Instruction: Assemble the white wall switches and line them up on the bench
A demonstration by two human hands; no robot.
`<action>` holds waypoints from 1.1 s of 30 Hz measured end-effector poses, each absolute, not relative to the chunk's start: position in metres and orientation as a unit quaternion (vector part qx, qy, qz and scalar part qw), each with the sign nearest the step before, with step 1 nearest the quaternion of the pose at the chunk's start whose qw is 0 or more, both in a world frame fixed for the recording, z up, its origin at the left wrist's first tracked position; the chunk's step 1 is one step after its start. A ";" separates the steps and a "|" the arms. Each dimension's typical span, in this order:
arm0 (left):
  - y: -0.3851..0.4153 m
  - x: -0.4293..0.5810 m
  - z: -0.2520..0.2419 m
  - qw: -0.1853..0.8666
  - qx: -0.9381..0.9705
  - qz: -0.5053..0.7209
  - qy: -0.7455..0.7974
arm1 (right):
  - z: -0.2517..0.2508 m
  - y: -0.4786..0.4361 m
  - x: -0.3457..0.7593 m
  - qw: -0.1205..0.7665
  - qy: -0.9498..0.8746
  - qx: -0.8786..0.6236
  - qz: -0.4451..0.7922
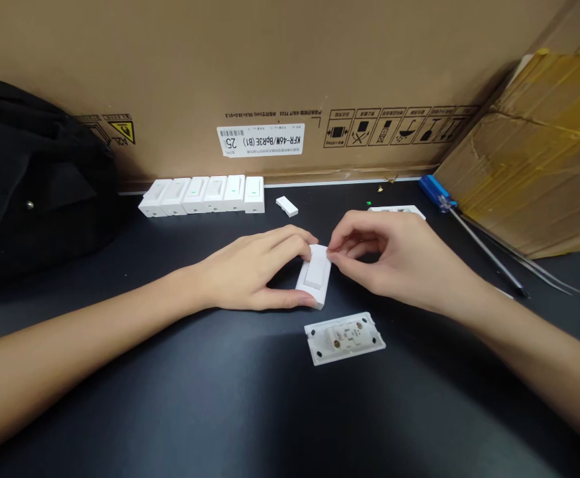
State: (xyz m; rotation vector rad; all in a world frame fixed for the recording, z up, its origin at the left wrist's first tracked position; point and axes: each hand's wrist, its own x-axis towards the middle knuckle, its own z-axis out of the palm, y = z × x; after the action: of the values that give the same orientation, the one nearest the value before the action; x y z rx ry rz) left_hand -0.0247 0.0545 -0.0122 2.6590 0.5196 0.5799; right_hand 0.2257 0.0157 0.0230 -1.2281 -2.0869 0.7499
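Both hands on white switch module (314, 274): left hand (250, 269) curled gripping, right hand (394, 255) fingertips pinching top.

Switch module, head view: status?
Left hand grips white switch module. Right hand pinches its top edge. Backplate lies apart, nearer the camera.

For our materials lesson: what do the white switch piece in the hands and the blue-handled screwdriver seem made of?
The white switch piece: probably moulded plastic, smooth matt white, crisp edges. The screwdriver: handle looks like blue plastic; thin shaft seems metal, grey with a dull sheen.
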 end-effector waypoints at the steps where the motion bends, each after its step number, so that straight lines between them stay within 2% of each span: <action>1: 0.055 -0.025 -0.012 0.185 0.943 0.206 0.185 | 0.024 0.015 0.226 0.295 -0.788 -0.463 0.278; 9: 0.054 -0.025 -0.012 0.188 0.942 0.202 0.193 | 0.021 0.016 0.228 0.288 -0.796 -0.472 0.244; 18: 0.054 -0.024 -0.013 0.172 0.944 0.213 0.183 | 0.021 0.015 0.226 0.297 -0.784 -0.476 0.266; 28: 0.055 -0.025 -0.014 0.175 0.944 0.213 0.183 | 0.024 0.014 0.229 0.262 -0.795 -0.482 0.258; 33: 0.054 -0.024 -0.014 0.167 0.945 0.218 0.179 | 0.024 0.016 0.230 0.258 -0.795 -0.511 0.200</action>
State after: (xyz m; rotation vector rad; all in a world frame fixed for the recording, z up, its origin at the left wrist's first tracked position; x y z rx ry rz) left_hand -0.0241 0.0542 -0.0142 2.6890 0.5080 0.6197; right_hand 0.2303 0.0161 0.0244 -1.3866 -2.1552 0.5418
